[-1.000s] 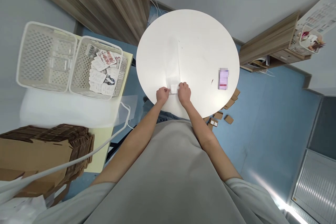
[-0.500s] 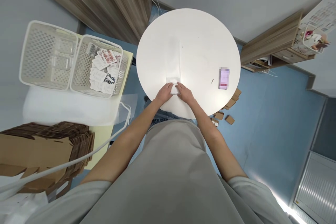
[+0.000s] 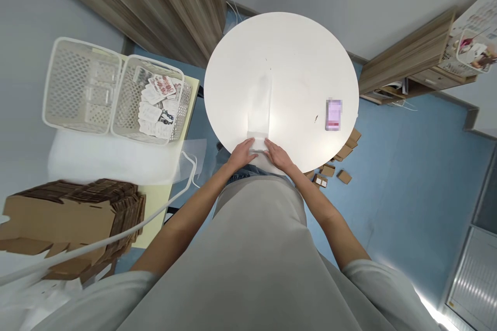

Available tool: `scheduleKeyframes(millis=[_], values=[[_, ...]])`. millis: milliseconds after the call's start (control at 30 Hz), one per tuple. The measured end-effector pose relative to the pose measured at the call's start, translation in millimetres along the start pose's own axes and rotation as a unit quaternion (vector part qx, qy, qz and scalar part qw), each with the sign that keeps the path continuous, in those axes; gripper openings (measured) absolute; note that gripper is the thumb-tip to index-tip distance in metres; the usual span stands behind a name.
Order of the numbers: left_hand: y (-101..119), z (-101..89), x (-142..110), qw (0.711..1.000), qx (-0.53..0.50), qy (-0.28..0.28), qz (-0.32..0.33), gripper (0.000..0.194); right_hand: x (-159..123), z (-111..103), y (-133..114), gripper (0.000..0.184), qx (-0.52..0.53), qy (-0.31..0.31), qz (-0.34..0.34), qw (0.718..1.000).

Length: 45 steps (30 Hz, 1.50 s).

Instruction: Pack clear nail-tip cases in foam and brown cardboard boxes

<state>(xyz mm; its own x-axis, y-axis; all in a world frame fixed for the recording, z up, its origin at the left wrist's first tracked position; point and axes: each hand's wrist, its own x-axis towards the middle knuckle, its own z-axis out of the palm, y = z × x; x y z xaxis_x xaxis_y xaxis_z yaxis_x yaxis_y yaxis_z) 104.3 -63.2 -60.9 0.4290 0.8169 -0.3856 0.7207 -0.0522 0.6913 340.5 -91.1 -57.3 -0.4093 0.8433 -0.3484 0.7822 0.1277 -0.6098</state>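
Observation:
A strip of thin translucent wrapping film (image 3: 260, 98) lies lengthwise on the round white table (image 3: 303, 72). At its near end a small white wrapped packet (image 3: 258, 141) sits between my hands, close to the table's front edge. My left hand (image 3: 241, 154) grips the packet's left end, fingertips on top and thumb at the near side. My right hand (image 3: 278, 154) has hold of the right end in the same way. What is inside the packet is hidden.
A pink-screened phone (image 3: 333, 115) lies at the table's right. On the left side table stand two white baskets (image 3: 83, 129), one with printed cards (image 3: 157, 108), and flattened cardboard boxes (image 3: 73, 217). Small boxes (image 3: 344, 176) are on the floor at right. A white hose (image 3: 163, 207) crosses at left.
Both hands and the packet have moved nearer to me along the table. The film strip has come with them, and its far end now lies closer. My view has shifted slightly.

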Motion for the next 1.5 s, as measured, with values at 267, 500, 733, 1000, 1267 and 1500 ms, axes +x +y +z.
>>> scheduleKeyframes(millis=[267, 500, 733, 1000, 1267, 1500], values=[[5, -13.1, 42, 0.976, -0.049, 0.080, -0.195, 0.031, 48, -8, -7, 0.035, 0.056, 0.092, 0.183, 0.977], [14, -14.5, 66, 0.969, 0.045, 0.127, -0.206, 0.023, 86, -18, -16, 0.034, 0.028, 0.129, 0.258, 0.957], [10, -20.5, 91, 0.994, 0.105, 0.028, 0.030, 0.054, 91, -27, -25, 0.047, -0.090, 0.050, 0.074, 0.992], [-14, 6.4, 28, 0.994, 0.069, -0.030, 0.084, 0.066, 20, 9, 0, 0.050, -0.052, 0.046, -0.023, 0.997], [-18, 25.5, -16, 0.997, 0.031, -0.045, 0.050, 0.089, -6, 18, 14, 0.058, -0.101, -0.008, -0.103, 0.990], [-15, 6.7, -3, 0.998, -0.053, 0.014, -0.038, 0.061, 5, 0, 4, 0.054, -0.068, -0.010, 0.001, 0.998]])
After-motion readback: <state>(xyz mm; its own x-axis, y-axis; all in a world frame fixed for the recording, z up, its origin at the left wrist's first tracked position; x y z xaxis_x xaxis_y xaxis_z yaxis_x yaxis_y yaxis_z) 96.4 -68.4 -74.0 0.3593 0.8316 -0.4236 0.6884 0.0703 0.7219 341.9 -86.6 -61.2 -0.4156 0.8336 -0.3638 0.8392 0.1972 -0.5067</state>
